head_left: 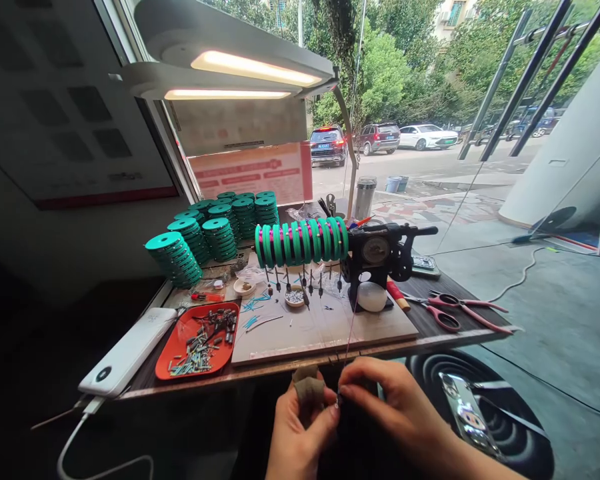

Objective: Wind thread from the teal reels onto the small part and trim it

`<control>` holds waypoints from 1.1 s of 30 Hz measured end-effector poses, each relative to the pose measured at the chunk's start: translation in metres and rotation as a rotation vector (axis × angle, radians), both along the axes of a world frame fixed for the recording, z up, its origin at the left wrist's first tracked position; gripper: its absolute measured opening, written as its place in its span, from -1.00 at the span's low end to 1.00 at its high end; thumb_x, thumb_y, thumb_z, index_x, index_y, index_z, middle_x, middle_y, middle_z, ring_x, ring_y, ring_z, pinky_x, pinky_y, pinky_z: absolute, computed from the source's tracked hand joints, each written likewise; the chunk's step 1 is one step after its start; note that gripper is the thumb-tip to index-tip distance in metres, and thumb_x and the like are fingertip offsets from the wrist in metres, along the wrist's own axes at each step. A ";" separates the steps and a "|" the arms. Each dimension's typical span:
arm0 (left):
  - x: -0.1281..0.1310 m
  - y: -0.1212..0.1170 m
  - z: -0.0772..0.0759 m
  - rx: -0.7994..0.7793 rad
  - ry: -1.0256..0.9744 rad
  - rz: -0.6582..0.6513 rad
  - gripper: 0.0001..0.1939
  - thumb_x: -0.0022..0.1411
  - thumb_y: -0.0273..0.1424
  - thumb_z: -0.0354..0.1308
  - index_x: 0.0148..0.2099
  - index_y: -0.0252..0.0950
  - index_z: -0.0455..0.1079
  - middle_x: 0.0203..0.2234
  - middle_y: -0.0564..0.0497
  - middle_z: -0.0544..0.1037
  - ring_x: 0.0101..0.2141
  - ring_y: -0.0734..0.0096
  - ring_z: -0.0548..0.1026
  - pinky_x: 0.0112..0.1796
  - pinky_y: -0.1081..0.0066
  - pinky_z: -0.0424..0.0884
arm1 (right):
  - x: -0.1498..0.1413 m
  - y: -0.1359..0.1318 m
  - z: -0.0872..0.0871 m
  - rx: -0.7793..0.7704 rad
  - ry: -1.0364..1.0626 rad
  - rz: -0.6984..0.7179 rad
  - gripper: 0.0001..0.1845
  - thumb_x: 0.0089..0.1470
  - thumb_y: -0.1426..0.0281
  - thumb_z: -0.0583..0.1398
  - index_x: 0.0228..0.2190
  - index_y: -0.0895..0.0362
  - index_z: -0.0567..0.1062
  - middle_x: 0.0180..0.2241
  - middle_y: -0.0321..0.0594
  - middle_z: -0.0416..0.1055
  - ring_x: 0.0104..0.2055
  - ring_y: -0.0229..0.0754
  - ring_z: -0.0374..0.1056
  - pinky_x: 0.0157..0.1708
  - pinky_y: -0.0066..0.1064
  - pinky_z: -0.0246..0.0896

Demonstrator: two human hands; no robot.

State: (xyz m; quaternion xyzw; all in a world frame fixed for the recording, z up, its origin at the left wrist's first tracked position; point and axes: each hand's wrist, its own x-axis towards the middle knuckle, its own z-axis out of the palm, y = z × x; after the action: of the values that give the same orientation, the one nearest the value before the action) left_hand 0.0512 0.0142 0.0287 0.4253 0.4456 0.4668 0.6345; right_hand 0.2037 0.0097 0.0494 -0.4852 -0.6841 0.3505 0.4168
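Below the table's front edge, my left hand [300,433] is closed in a pinch, an olive wrap [309,388] around its fingers. A tiny shiny piece shows at its thumb tip, too small to name. Close beside it, my right hand [395,400] pinches a thin pinkish thread [351,331], which runs up toward the black hand-cranked winder [375,250]. A row of green spools [300,241] wound with magenta thread sits on the winder's shaft. Several small dark pieces [321,291] hang below the spools.
Stacked green spools [220,237] stand at the back left. A red tray [167,353] holds small metal parts, beside a white power bank [125,353]. Pink-handled scissors [443,317] and pliers [485,317] lie right. A phone [467,410] rests on a black stool [520,427]. A lamp [240,47] hangs overhead.
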 end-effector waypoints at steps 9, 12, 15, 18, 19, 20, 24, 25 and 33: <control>0.000 0.001 0.001 -0.112 -0.140 -0.135 -0.83 -0.28 -0.62 0.03 -0.53 -0.33 0.35 -0.70 0.18 0.24 -0.64 0.62 0.09 -0.60 0.54 -0.01 | -0.001 0.011 -0.001 -0.158 0.204 0.107 -0.79 -0.03 0.29 0.22 -0.52 0.19 0.52 -0.54 -0.28 0.47 -0.44 -0.23 0.36 -0.40 -0.48 0.21; 0.002 0.002 0.005 -0.122 -0.138 -0.134 -0.85 -0.29 -0.61 0.03 -0.55 -0.34 0.33 -0.70 0.18 0.21 -0.64 0.62 0.05 -0.61 0.54 -0.04 | -0.001 0.012 -0.001 -0.132 0.180 0.131 -0.79 -0.02 0.30 0.22 -0.53 0.19 0.53 -0.55 -0.28 0.47 -0.46 -0.23 0.36 -0.41 -0.48 0.20; 0.002 0.002 0.008 -0.134 -0.139 -0.126 -0.85 -0.32 -0.60 0.03 -0.56 -0.35 0.35 -0.70 0.17 0.21 -0.63 0.62 0.06 -0.60 0.54 -0.02 | -0.001 0.013 -0.002 -0.096 0.143 0.129 -0.80 -0.03 0.31 0.23 -0.54 0.20 0.53 -0.57 -0.28 0.47 -0.48 -0.25 0.34 -0.44 -0.49 0.18; 0.001 0.002 0.007 -0.146 -0.155 -0.111 -0.84 -0.31 -0.59 0.05 -0.54 -0.36 0.38 -0.70 0.17 0.22 -0.64 0.63 0.07 -0.61 0.55 -0.01 | 0.000 0.012 -0.002 -0.074 0.120 0.131 -0.83 -0.03 0.35 0.24 -0.53 0.21 0.53 -0.56 -0.29 0.47 -0.49 -0.27 0.34 -0.45 -0.51 0.16; 0.000 0.003 0.005 -0.152 -0.163 -0.112 -0.86 -0.28 -0.56 0.09 -0.52 -0.36 0.39 -0.69 0.16 0.24 -0.64 0.63 0.09 -0.60 0.54 0.00 | 0.000 0.012 -0.002 -0.070 0.115 0.136 -0.84 -0.03 0.36 0.24 -0.53 0.21 0.53 -0.56 -0.29 0.47 -0.49 -0.27 0.34 -0.45 -0.51 0.16; 0.000 0.003 0.003 -0.156 -0.175 -0.119 -0.88 -0.25 -0.53 0.13 -0.51 -0.36 0.39 -0.68 0.15 0.26 -0.64 0.62 0.11 -0.59 0.53 0.02 | 0.000 0.012 -0.002 -0.067 0.112 0.139 -0.84 -0.03 0.37 0.24 -0.53 0.21 0.53 -0.56 -0.29 0.47 -0.49 -0.28 0.33 -0.45 -0.52 0.15; -0.001 0.003 -0.003 -0.147 -0.205 -0.154 -0.80 -0.19 -0.38 0.30 -0.49 -0.37 0.39 -0.62 0.09 0.32 -0.57 0.56 0.20 -0.54 0.51 0.06 | -0.001 0.014 -0.001 -0.063 0.106 0.123 -0.85 -0.03 0.38 0.24 -0.53 0.22 0.52 -0.57 -0.30 0.46 -0.49 -0.29 0.32 -0.46 -0.52 0.14; -0.001 0.003 -0.003 -0.143 -0.214 -0.158 -0.78 -0.18 -0.36 0.32 -0.49 -0.37 0.38 -0.63 0.09 0.31 -0.57 0.57 0.19 -0.54 0.52 0.05 | -0.001 0.014 -0.001 -0.062 0.105 0.118 -0.85 -0.03 0.38 0.24 -0.53 0.22 0.52 -0.57 -0.30 0.46 -0.49 -0.29 0.32 -0.45 -0.52 0.14; 0.000 0.004 0.001 -0.333 -0.405 -0.151 -0.82 -0.20 -0.45 0.36 -0.51 -0.38 0.42 -0.63 0.12 0.29 -0.63 0.70 0.12 -0.62 0.62 -0.03 | 0.000 0.002 -0.007 -0.083 0.237 0.002 -0.84 0.02 0.33 0.18 -0.44 0.18 0.48 -0.48 -0.25 0.44 -0.40 -0.23 0.34 -0.37 -0.47 0.21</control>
State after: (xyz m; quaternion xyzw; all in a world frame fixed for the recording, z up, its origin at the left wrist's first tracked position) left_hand 0.0512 0.0182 0.0299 0.2451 0.3473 0.4140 0.8049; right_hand 0.2039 0.0121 0.0427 -0.4564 -0.6154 0.4340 0.4739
